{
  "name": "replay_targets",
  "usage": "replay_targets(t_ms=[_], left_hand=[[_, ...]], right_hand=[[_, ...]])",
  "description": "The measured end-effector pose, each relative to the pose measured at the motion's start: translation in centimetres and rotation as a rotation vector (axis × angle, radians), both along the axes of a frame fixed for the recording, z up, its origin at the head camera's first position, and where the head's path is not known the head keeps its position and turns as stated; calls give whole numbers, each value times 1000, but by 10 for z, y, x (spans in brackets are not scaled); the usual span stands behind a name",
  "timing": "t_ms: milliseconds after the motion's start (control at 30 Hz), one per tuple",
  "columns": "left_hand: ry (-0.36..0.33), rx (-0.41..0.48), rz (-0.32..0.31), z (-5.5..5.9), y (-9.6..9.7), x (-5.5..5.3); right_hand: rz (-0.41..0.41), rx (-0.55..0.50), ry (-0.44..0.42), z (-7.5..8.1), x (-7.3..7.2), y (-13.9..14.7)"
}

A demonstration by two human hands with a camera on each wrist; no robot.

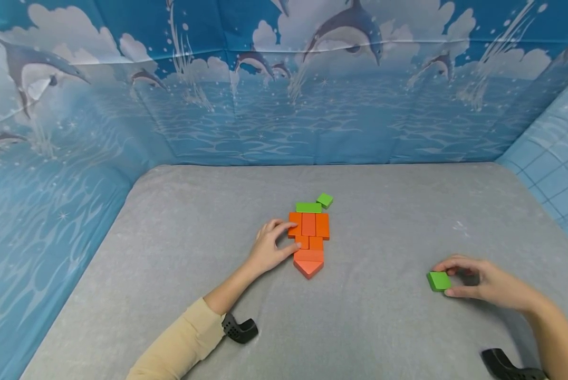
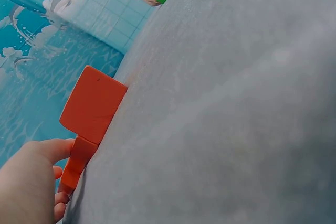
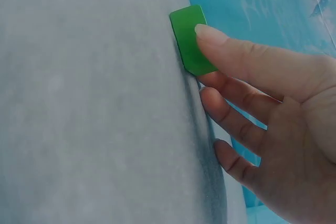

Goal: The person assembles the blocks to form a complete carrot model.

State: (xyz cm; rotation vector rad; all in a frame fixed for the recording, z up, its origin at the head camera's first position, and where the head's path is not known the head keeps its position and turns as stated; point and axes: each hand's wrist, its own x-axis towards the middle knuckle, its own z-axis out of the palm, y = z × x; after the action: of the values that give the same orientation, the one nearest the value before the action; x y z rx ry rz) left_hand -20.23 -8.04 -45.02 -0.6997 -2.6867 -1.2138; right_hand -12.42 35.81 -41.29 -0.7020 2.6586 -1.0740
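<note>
In the head view, flat orange blocks [image 1: 308, 224] lie edge to edge on the grey cloth. A pointed orange piece [image 1: 308, 268] forms the near end. One green block [image 1: 308, 207] touches the far end, and a tilted green block [image 1: 325, 200] sits at its right corner. My left hand [image 1: 271, 247] touches the left side of the orange blocks, thumb lower and fingers higher. In the left wrist view its thumb [image 2: 56, 149] meets an orange block's edge. Well to the right, my right hand [image 1: 490, 282] pinches another green block [image 3: 191, 40] between thumb and fingers, low over the cloth.
Grey cloth [image 1: 374, 327] covers the surface. A blue dolphin-print curtain [image 1: 284, 121] rises behind it and along the left, with a tile-patterned sheet [image 1: 556, 163] at the right. Black wrist devices sit at both wrists.
</note>
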Motion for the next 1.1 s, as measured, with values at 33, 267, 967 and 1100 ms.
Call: replay_targets(t_ms=[33,267,967,1100], left_hand=[[0,-1,0,0,0,0],[0,-1,1,0,0,0],[-2,-13,3,1,-1,-1],[-5,-11,0,2,-1,-1]], right_hand=[[-1,2,-2,0,0,0],[-49,40,-25,1,1,-3],[72,16,145,38,-89,-89],[71,-16,113,43,-117,-117]])
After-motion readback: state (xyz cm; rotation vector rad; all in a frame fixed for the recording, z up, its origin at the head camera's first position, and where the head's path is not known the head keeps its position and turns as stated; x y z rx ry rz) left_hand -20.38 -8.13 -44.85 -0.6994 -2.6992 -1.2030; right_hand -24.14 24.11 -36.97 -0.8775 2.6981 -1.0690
